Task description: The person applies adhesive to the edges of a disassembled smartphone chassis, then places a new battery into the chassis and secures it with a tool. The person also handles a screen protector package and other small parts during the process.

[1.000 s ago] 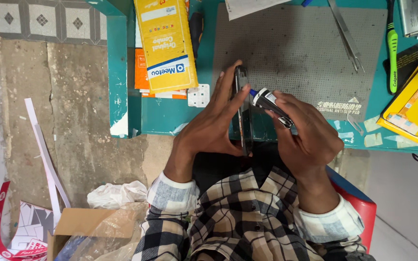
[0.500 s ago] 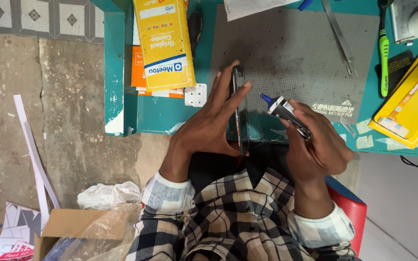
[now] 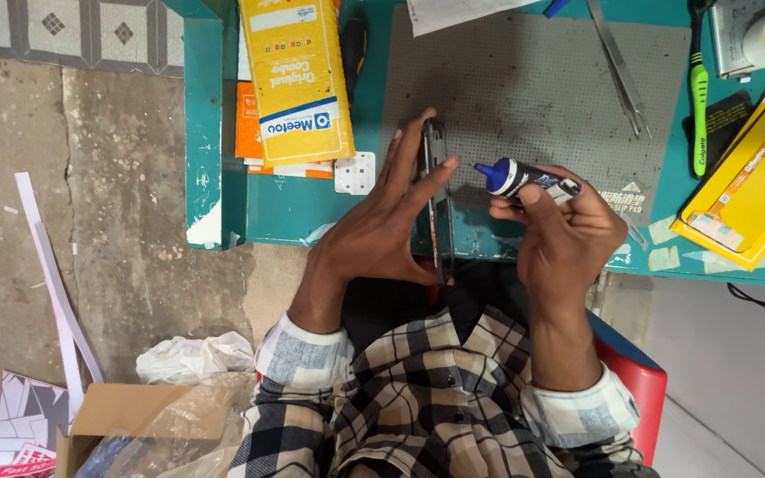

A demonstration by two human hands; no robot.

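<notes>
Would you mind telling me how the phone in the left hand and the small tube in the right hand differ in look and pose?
The phone is flat, dark and long, held on edge by the left hand; the tube is short and round, with a blue tip, pinched in the right hand. The phone runs away from the person, while the tube lies crosswise, its tip pointing at the phone without touching it. Both are held above the grey mat.

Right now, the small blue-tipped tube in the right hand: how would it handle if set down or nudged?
The blue-tipped tube is round-bodied, so it would probably roll on the grey mat. It looks light: the right hand pinches it with fingertips alone. Its tapered nozzle points toward the phone, held on edge by the left hand, so squeezing may leak.
</notes>
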